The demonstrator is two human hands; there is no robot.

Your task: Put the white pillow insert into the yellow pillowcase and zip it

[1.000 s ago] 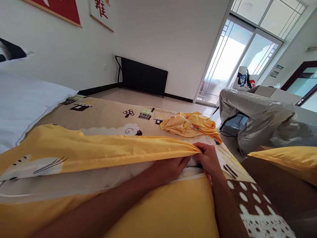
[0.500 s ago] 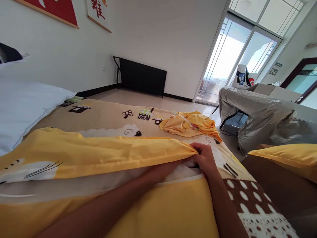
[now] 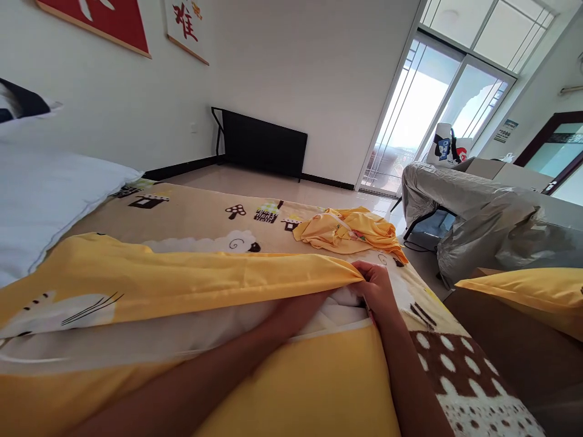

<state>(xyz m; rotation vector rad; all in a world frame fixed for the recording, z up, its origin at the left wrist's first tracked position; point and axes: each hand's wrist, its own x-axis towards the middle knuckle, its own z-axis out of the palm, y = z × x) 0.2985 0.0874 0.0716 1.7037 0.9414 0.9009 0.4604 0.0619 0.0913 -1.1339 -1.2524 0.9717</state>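
A yellow fabric cover (image 3: pixel 209 279) with a printed white animal face and whiskers lies across the front of the bed, its long opening facing me. Pale white material (image 3: pixel 214 331) shows inside, between the raised upper layer and the lower yellow layer (image 3: pixel 314 382). My right hand (image 3: pixel 376 284) grips the upper layer at the right corner of the opening, fingers closed round the cloth. My left hand (image 3: pixel 314 301) reaches in under that layer toward the same corner. Its fingers are hidden by the cloth.
A white pillow (image 3: pixel 68 188) lies at left, and a crumpled yellow cloth (image 3: pixel 350 230) farther back on the patterned blanket (image 3: pixel 195 209). At right are a yellow cushion (image 3: pixel 532 291) and plastic-covered furniture (image 3: pixel 483 206). A black folded frame (image 3: pixel 264 145) leans on the wall.
The view has shifted slightly. Both hands stay at the right corner of the cover, with almost no movement; the printed face at the left shows a little more.
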